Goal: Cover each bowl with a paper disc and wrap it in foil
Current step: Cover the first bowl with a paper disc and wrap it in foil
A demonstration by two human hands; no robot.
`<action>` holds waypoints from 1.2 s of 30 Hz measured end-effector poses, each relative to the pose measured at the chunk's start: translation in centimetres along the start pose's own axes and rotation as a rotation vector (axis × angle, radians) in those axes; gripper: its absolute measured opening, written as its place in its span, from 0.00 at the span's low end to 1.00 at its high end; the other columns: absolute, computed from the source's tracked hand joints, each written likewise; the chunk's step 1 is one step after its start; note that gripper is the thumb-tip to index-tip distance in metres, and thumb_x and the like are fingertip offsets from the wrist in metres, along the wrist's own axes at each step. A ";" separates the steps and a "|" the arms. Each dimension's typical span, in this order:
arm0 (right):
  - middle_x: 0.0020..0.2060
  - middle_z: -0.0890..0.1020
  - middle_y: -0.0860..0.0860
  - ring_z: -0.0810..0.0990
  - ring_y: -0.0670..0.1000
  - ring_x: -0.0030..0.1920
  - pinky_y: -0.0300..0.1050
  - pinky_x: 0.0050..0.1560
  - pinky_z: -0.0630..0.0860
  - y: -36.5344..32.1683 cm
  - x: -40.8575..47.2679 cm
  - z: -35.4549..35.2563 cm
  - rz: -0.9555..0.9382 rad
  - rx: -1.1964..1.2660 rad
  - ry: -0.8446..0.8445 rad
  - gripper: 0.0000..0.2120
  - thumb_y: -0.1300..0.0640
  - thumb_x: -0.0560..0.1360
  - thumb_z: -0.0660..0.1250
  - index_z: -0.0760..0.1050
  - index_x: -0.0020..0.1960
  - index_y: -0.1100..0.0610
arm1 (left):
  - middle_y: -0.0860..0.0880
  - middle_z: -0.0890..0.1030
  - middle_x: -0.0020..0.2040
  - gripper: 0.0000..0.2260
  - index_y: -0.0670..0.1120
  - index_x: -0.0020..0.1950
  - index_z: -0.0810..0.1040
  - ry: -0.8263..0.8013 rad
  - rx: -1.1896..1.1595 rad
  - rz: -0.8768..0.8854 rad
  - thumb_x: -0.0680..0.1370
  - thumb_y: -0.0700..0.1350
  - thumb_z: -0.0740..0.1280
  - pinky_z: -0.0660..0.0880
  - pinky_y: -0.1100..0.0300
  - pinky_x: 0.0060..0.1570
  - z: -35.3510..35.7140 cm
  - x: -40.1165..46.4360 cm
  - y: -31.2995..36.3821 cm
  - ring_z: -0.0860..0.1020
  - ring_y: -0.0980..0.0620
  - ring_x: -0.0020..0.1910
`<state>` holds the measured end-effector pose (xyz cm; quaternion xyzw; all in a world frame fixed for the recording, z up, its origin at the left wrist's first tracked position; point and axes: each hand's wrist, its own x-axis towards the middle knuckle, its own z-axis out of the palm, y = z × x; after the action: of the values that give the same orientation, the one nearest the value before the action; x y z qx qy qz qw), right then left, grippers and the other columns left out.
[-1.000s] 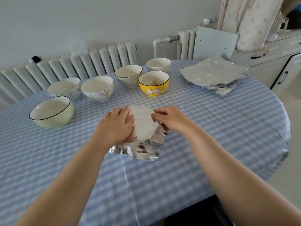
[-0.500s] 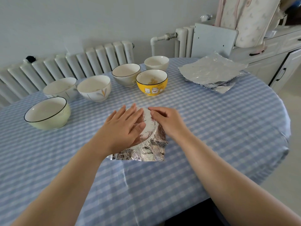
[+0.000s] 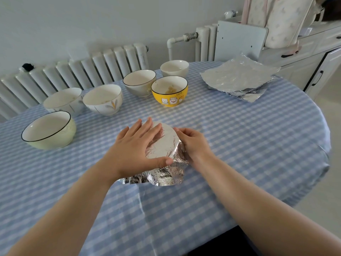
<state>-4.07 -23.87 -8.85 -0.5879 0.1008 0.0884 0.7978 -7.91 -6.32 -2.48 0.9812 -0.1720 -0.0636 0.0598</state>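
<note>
A foil-covered bowl stands mid-table, its top smooth and silver, with crumpled foil spread at its near side. My left hand lies flat on the top with straight fingers, thumb along the near rim. My right hand curls round the bowl's right side, pressing foil against it. Several uncovered bowls stand behind: a yellow cartoon bowl, a grey bowl, a small white bowl, two white bowls and a green bowl. No paper disc shows.
A stack of foil sheets lies at the far right of the blue checked table. A radiator runs behind the table. A white cabinet stands at the right.
The white paper disc seen a second ago is now hidden under foil. My left hand flattened onto the top, and my right hand moved down the bowl's right side.
</note>
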 end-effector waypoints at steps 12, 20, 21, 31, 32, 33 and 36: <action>0.39 0.81 0.52 0.78 0.53 0.35 0.50 0.40 0.76 0.0 1.1 0.4 -0.027 -0.140 0.006 0.08 0.63 0.77 0.68 0.77 0.43 0.52 | 0.58 0.40 0.80 0.53 0.61 0.80 0.44 0.026 -0.014 -0.003 0.58 0.84 0.44 0.40 0.50 0.77 0.1 0.0 0.1 0.37 0.57 0.78; 0.36 0.79 0.50 0.77 0.51 0.36 0.45 0.38 0.74 -1.0 0.9 0.0 -0.045 -0.437 -0.113 0.11 0.68 0.77 0.63 0.75 0.43 0.52 | 0.58 0.40 0.80 0.55 0.61 0.79 0.44 0.027 -0.032 0.004 0.57 0.85 0.43 0.40 0.51 0.77 0.0 0.0 0.1 0.38 0.57 0.78; 0.35 0.79 0.48 0.77 0.50 0.37 0.43 0.38 0.74 -1.2 0.8 -0.1 -0.068 -0.523 -0.119 0.12 0.66 0.77 0.64 0.75 0.41 0.50 | 0.58 0.40 0.80 0.55 0.61 0.80 0.44 0.028 -0.032 0.006 0.57 0.85 0.43 0.40 0.51 0.77 0.0 0.0 0.1 0.38 0.57 0.78; 0.52 0.83 0.55 0.80 0.54 0.52 0.41 0.41 0.72 -2.5 0.2 -0.1 -0.122 -0.996 -0.215 0.15 0.68 0.74 0.62 0.80 0.57 0.58 | 0.59 0.41 0.80 0.56 0.61 0.80 0.45 0.027 -0.030 0.015 0.56 0.86 0.42 0.42 0.49 0.77 -0.1 0.1 0.1 0.38 0.57 0.79; 0.53 0.83 0.55 0.80 0.54 0.54 0.42 0.43 0.73 -2.5 0.2 -0.1 -0.131 -1.036 -0.210 0.15 0.67 0.75 0.62 0.79 0.58 0.57 | 0.59 0.41 0.80 0.56 0.61 0.80 0.45 0.025 -0.030 0.014 0.56 0.86 0.42 0.42 0.49 0.77 -0.1 0.1 0.1 0.38 0.57 0.79; 0.55 0.82 0.55 0.80 0.54 0.55 0.43 0.45 0.73 -2.6 0.2 -0.2 -0.140 -1.083 -0.205 0.14 0.66 0.75 0.63 0.78 0.59 0.57 | 0.59 0.41 0.80 0.56 0.61 0.80 0.45 0.023 -0.028 0.013 0.56 0.86 0.42 0.42 0.50 0.77 -0.2 0.1 0.1 0.38 0.57 0.79; 0.57 0.79 0.54 0.77 0.55 0.54 0.45 0.46 0.70 -2.6 -0.2 -0.3 -0.147 -1.217 -0.184 0.13 0.62 0.78 0.61 0.73 0.62 0.56 | 0.58 0.41 0.80 0.56 0.61 0.80 0.45 0.022 -0.027 0.014 0.57 0.86 0.43 0.41 0.50 0.77 -0.1 0.0 0.1 0.38 0.57 0.79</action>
<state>-3.57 -24.91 -6.46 -0.9329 -0.0776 0.1249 0.3287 -7.89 -6.38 -2.33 0.9797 -0.1773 -0.0545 0.0756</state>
